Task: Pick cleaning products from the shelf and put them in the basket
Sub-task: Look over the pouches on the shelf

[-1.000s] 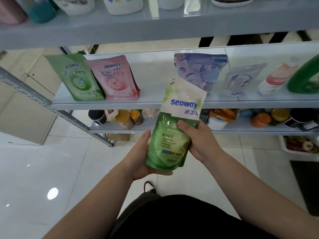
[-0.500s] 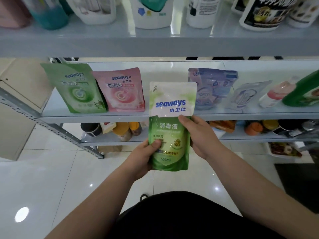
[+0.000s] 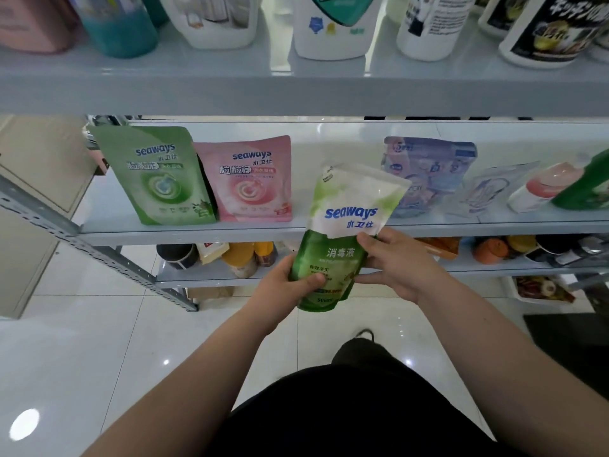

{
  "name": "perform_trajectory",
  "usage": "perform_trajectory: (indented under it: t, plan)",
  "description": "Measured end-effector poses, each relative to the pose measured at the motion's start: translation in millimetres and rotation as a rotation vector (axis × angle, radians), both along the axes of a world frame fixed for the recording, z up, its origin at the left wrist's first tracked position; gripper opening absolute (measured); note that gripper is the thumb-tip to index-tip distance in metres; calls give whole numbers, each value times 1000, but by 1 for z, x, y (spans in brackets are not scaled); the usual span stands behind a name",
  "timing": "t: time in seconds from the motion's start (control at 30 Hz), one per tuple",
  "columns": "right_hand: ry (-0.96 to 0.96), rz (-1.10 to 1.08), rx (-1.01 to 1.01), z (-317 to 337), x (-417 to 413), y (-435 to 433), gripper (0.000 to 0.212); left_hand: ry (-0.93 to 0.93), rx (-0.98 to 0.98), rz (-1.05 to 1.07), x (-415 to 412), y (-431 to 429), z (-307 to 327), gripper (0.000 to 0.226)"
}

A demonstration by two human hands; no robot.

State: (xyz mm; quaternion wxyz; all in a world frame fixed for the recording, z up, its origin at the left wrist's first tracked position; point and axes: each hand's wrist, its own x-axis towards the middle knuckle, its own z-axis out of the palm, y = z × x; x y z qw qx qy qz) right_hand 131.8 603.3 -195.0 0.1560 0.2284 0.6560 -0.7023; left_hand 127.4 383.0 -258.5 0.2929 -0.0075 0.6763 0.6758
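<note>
While both grips have the disinfectant pouch [image 3: 352,206] clear of the shelf [image 3: 197,237], settle on one carrying hold before you look for the basket, which is not in view. Your left grip [image 3: 286,286] is clamped around the pouch's lower body, thumb across the front. Your right grip [image 3: 403,267] pinches its right edge, thumb on the green band and fingers behind. The pouch is held in the air in front of the middle shelf's edge, to the right of the pink pouch [image 3: 250,179] and the green pouch [image 3: 158,176] that stand on it. It looks soft and liquid-filled, so you would do best to hold it low around the full part, not by the floppy top, and lower it in base first. Compared with half a second ago, the pouch has gone from upright to leaning, its top tipped to your right. Both grips sit in much the same places on it.
</note>
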Motion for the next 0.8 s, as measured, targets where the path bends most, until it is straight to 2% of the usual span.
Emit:
perform_trajectory:
  t: [0.1, 0.17, 0.23, 0.33, 0.43, 0.5, 0.63, 0.73, 0.8]
  plan:
    - [42, -81, 9, -10, -11, -3, 18, 87, -137, -46, -19, 7, -4, 34]
    - [88, -88, 64, -16, -23, -2, 12, 151, -271, -84, -34, 12, -8, 28]
    - [134, -66, 168, -20, -38, -1, 10, 212, -418, -95, -47, 14, -16, 37]
    - [148, -30, 305, -26, -61, 0, 8, 255, -660, -122, -61, 11, -30, 73]
    - [177, -34, 318, -32, -83, 5, 14, 425, -989, -238, -71, 6, -43, 83]
    - [207, -32, 341, -37, -97, 8, 19, 549, -1132, -319, -78, 4, -48, 85]
    - [224, -18, 327, -46, -120, 10, 12, 552, -1297, -455, -97, 6, -52, 89]
    - [214, -31, 329, -52, -131, 10, 25, 525, -1366, -493, -108, 6, -54, 94]
    - [222, -57, 289, -55, -136, 9, 22, 533, -1387, -500, -111, 4, -55, 95]
